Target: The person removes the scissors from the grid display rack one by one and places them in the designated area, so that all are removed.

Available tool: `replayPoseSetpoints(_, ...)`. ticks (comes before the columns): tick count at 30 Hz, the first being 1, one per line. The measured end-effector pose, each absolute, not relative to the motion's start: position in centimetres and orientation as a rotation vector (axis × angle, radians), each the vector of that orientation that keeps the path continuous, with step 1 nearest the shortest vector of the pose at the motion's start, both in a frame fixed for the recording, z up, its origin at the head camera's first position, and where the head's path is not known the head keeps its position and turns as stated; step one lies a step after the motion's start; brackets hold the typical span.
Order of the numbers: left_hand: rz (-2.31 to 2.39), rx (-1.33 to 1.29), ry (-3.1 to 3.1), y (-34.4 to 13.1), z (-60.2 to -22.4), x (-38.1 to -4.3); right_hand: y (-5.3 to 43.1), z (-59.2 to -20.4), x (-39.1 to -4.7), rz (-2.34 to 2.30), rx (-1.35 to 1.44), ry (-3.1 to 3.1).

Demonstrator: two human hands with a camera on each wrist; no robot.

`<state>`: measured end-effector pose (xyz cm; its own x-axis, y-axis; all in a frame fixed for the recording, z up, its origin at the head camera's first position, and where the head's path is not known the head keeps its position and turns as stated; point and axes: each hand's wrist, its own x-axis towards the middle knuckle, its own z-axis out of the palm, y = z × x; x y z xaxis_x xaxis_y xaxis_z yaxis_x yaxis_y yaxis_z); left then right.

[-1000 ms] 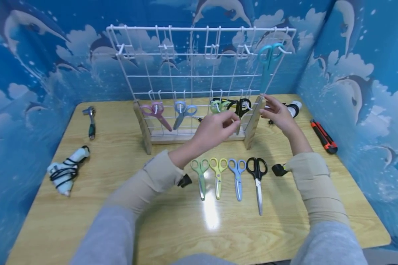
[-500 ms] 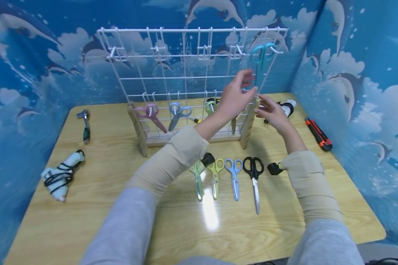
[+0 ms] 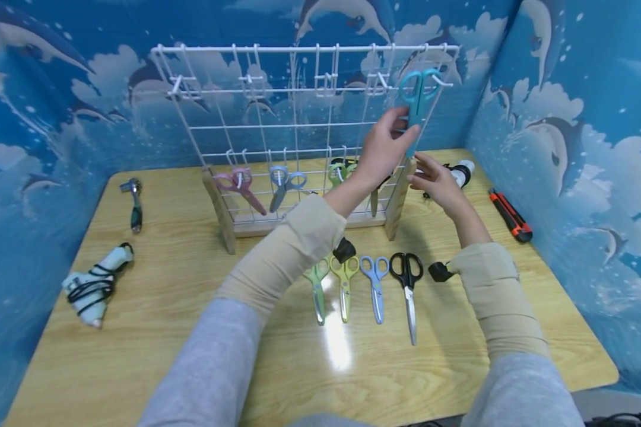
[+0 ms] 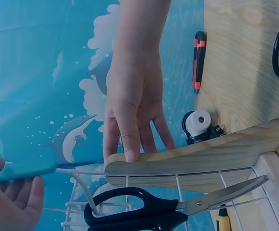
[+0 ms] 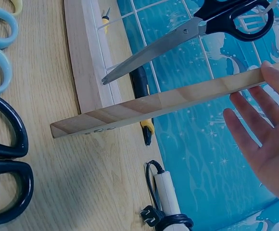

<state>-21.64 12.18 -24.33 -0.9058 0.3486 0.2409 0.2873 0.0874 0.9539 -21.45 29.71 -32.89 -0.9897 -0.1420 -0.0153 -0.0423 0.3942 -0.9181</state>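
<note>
In the head view, teal scissors [image 3: 416, 107] hang by a handle loop on the upper right hook of a white wire rack [image 3: 294, 49]. My left hand [image 3: 384, 148] pinches their blade part between thumb and fingers. My right hand [image 3: 440, 184] grips the top of the rack's right wooden post [image 3: 397, 204], thumb on one face and fingers on the other. Along the lower row hang pink scissors [image 3: 243, 181], blue-grey scissors [image 3: 282, 190], light green scissors [image 3: 338, 172] and black-handled scissors [image 4: 163, 204], the last partly hidden by my left hand in the head view.
On the table before the rack lie green [image 3: 319, 290], yellow [image 3: 345, 290], blue [image 3: 377, 290] and black-handled scissors [image 3: 407, 279]. A ratchet wrench [image 3: 135, 204] and a cord-wrapped white tool [image 3: 93, 284] lie left. A red-black utility knife [image 3: 510, 216] lies right.
My left hand has moved up and right from the lower row to the teal scissors and now pinches them. The teal scissors have turned slightly. My right hand stays on the post.
</note>
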Motion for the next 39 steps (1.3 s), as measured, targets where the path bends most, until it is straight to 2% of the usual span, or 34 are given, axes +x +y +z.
replayPoseSetpoints(7,2.018,0.718,2.309,11.4,-22.0,-19.3,29.7,-32.9,-21.5,-1.666,-0.128,2.546)
replayPoseSetpoints(22,1.898,1.092,2.348,9.7,-20.2,-15.6,29.7,-33.1,-21.3,-1.688,-0.202,2.554)
replayPoseSetpoints(30,1.92,1.088,2.279,6.7,-20.8,-13.9,29.8,-33.2,-21.5,-1.701,-0.234,2.554)
replayPoseSetpoints(35,1.936,1.095,2.27,4.2,-22.2,-13.4,29.7,-33.1,-21.6,-1.652,-0.158,2.569)
replayPoseSetpoints(39,1.923,0.997,2.295,2.0,-24.0,-13.4,29.7,-33.1,-21.6,-1.679,-0.158,2.552)
